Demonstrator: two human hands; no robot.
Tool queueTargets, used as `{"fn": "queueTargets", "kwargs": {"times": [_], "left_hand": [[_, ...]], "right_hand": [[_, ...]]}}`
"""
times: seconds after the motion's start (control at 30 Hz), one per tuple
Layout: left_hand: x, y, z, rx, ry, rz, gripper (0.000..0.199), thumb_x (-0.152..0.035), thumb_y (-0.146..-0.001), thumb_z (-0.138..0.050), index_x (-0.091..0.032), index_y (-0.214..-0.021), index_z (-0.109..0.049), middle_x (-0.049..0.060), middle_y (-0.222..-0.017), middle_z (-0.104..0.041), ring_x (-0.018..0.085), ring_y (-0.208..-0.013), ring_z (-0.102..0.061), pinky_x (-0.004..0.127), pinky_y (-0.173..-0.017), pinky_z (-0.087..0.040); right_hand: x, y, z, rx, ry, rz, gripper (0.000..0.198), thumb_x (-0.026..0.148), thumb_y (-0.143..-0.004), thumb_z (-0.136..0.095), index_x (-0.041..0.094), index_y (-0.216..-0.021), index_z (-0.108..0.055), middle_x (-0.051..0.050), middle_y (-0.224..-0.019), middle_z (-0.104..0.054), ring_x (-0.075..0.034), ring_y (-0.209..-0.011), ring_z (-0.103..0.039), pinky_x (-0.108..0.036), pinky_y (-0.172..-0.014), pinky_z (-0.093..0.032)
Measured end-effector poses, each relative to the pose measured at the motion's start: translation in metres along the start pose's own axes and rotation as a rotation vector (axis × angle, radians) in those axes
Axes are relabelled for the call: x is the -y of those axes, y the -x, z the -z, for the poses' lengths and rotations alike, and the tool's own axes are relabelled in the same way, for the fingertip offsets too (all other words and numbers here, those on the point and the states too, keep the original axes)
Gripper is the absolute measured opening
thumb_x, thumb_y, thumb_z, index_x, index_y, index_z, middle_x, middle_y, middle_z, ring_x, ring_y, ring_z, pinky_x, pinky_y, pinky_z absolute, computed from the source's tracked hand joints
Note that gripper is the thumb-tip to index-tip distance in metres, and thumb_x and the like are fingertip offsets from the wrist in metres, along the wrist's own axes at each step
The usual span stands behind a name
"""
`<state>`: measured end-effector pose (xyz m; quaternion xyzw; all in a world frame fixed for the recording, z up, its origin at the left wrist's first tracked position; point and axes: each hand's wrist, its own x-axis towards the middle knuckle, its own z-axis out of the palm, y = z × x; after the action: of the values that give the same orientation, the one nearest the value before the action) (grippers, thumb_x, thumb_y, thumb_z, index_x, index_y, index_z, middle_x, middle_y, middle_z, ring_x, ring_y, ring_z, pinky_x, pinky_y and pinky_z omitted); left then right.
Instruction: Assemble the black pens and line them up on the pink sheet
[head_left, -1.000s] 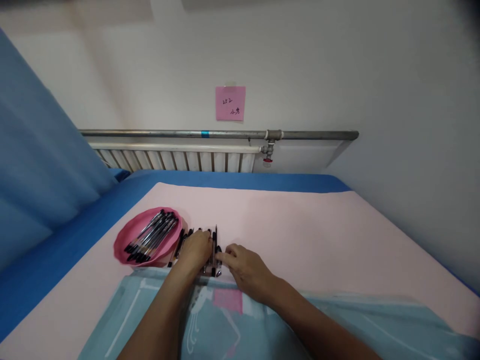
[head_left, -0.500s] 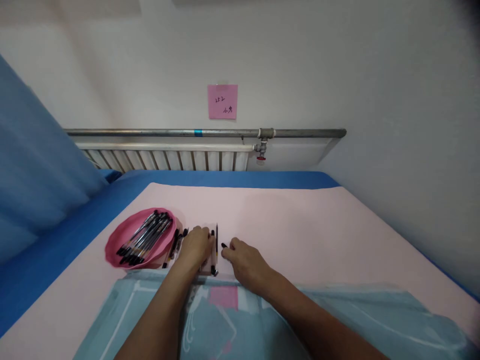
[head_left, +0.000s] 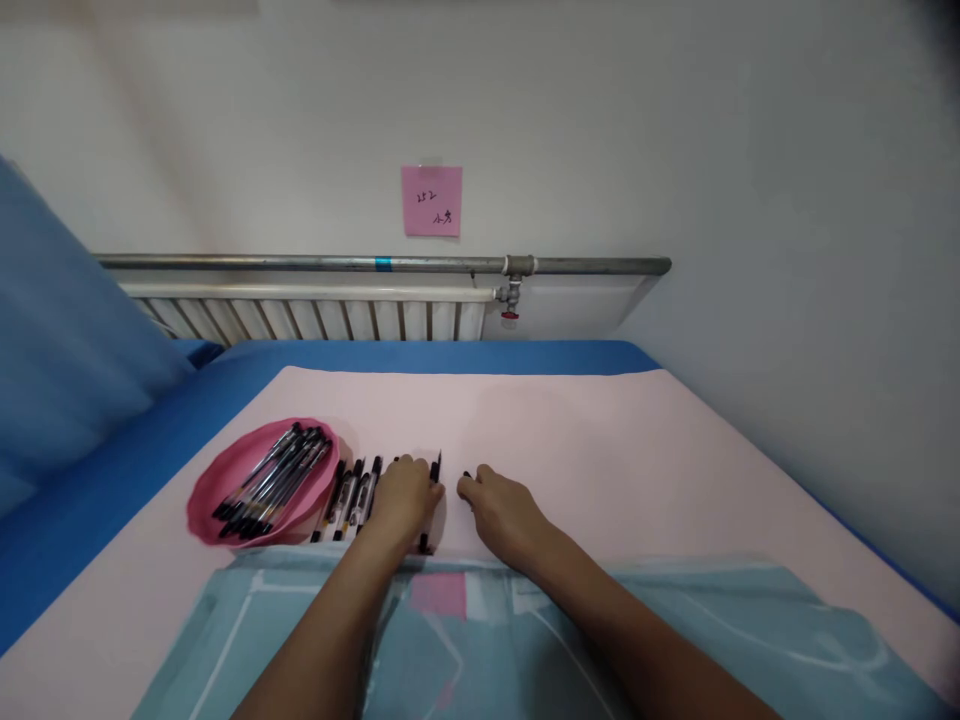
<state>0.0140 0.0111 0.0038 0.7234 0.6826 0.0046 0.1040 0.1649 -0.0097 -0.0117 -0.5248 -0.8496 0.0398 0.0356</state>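
My left hand [head_left: 406, 503] is closed with its fingertips on a pen [head_left: 426, 530] that lies nearly upright in view on the pink surface. A thin dark point sticks out at that pen's far end. To its right, my right hand [head_left: 506, 512] is pinched around a small black piece [head_left: 466, 475] that looks like a pen cap; only its end shows. Several black-capped clear pens [head_left: 352, 500] lie in a row left of my left hand, some hidden behind it. More pens [head_left: 274, 480] are piled in a pink scalloped bowl [head_left: 206, 490] at the left.
A pale pink sheet [head_left: 600, 460] covers the blue-edged table [head_left: 450, 355]. Blue-green cloth [head_left: 262, 640] lies along the near edge, under my forearms. A blue curtain [head_left: 67, 350] hangs at left. Behind stand a radiator [head_left: 386, 318], a metal pipe [head_left: 300, 263] and the wall.
My right hand has drawn slightly right, away from my left. The pen and the thin dark point beside my left hand now look lined up. The view has shifted a little, showing more of the row.
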Motion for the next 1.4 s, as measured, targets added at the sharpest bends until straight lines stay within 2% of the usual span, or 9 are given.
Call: {"fn": "queueTargets", "kwargs": {"times": [0.23,0.6,0.67,0.73,0.87,0.93,1.13,1.3,1.4], "left_hand": [[-0.010,-0.004,-0.007,0.041,-0.020,-0.020,0.031,-0.027,-0.076,-0.044,-0.012,-0.092,-0.065,0.016,-0.098,-0.064,0.025,-0.092,-0.060,0.032,-0.076,-0.044],[-0.016,0.001,-0.002,-0.026,0.050,-0.057,0.027,-0.028,-0.073,-0.047,-0.010,-0.084,-0.065,0.017,-0.090,-0.064,0.027,-0.084,-0.061,0.033,-0.069,-0.043],[-0.012,0.002,0.003,-0.055,0.228,-0.045,0.021,-0.028,-0.071,-0.049,-0.013,-0.076,-0.063,0.011,-0.080,-0.065,0.022,-0.075,-0.060,0.029,-0.064,-0.041],[-0.010,0.005,0.006,-0.056,0.497,-0.055,0.016,-0.028,-0.070,-0.049,-0.015,-0.068,-0.059,0.004,-0.066,-0.061,0.016,-0.064,-0.056,0.025,-0.057,-0.038],[-0.011,0.011,0.003,0.028,0.992,-0.114,0.016,-0.030,-0.068,-0.050,-0.016,-0.060,-0.052,-0.005,-0.054,-0.048,0.009,-0.052,-0.044,0.020,-0.050,-0.033],[-0.014,0.014,0.000,0.070,1.167,-0.126,0.016,-0.030,-0.065,-0.054,-0.016,-0.058,-0.051,-0.006,-0.053,-0.045,0.009,-0.051,-0.041,0.020,-0.050,-0.031],[-0.017,0.019,0.002,0.111,1.228,-0.156,0.016,-0.032,-0.067,-0.055,-0.016,-0.063,-0.053,-0.006,-0.052,-0.044,0.008,-0.049,-0.036,0.020,-0.048,-0.027],[-0.013,0.021,-0.001,0.017,1.156,-0.231,0.020,-0.035,-0.075,-0.050,-0.017,-0.065,-0.047,-0.005,-0.057,-0.045,0.009,-0.054,-0.041,0.021,-0.053,-0.032],[-0.013,0.025,-0.003,0.152,1.141,-0.306,0.020,-0.037,-0.080,-0.044,-0.018,-0.073,-0.047,-0.004,-0.059,-0.050,0.010,-0.055,-0.047,0.022,-0.054,-0.036]], "right_hand": [[-0.007,0.007,0.002,0.002,0.022,-0.043,0.024,0.012,-0.083,-0.036,0.021,-0.095,-0.054,-0.007,-0.091,-0.056,-0.015,-0.065,-0.053,-0.027,-0.053,-0.026],[-0.010,0.014,0.009,0.006,-0.053,-0.136,0.022,0.017,-0.085,-0.037,0.019,-0.096,-0.056,-0.008,-0.090,-0.057,-0.016,-0.068,-0.055,-0.026,-0.057,-0.033],[-0.009,0.014,0.014,-0.059,-0.200,-0.166,0.021,0.016,-0.082,-0.039,0.018,-0.095,-0.057,-0.008,-0.091,-0.058,-0.016,-0.073,-0.056,-0.026,-0.062,-0.036],[-0.006,0.013,0.019,-0.111,-0.487,-0.177,0.019,0.017,-0.081,-0.041,0.018,-0.090,-0.058,-0.006,-0.085,-0.059,-0.015,-0.073,-0.056,-0.025,-0.063,-0.039],[0.002,0.011,0.018,-0.013,-1.190,-0.263,0.013,0.021,-0.075,-0.045,0.018,-0.084,-0.054,0.004,-0.057,-0.052,-0.008,-0.042,-0.046,-0.020,-0.042,-0.036],[0.005,0.010,0.013,-0.025,-1.389,-0.297,0.009,0.020,-0.069,-0.050,0.018,-0.078,-0.050,0.007,-0.052,-0.050,-0.006,-0.036,-0.042,-0.018,-0.036,-0.032],[0.005,0.010,0.009,-0.093,-1.537,-0.317,0.010,0.017,-0.066,-0.055,0.017,-0.074,-0.049,0.007,-0.048,-0.054,-0.007,-0.030,-0.042,-0.016,-0.027,-0.028],[-0.007,0.009,0.028,-0.459,-1.666,-0.340,0.013,0.025,-0.072,-0.058,0.016,-0.077,-0.051,0.003,-0.055,-0.057,-0.007,-0.038,-0.049,-0.017,-0.034,-0.038],[-0.015,0.010,0.038,-0.631,-1.785,-0.335,0.016,0.029,-0.072,-0.061,0.016,-0.075,-0.052,0.000,-0.066,-0.059,-0.010,-0.051,-0.056,-0.018,-0.038,-0.042]]}}
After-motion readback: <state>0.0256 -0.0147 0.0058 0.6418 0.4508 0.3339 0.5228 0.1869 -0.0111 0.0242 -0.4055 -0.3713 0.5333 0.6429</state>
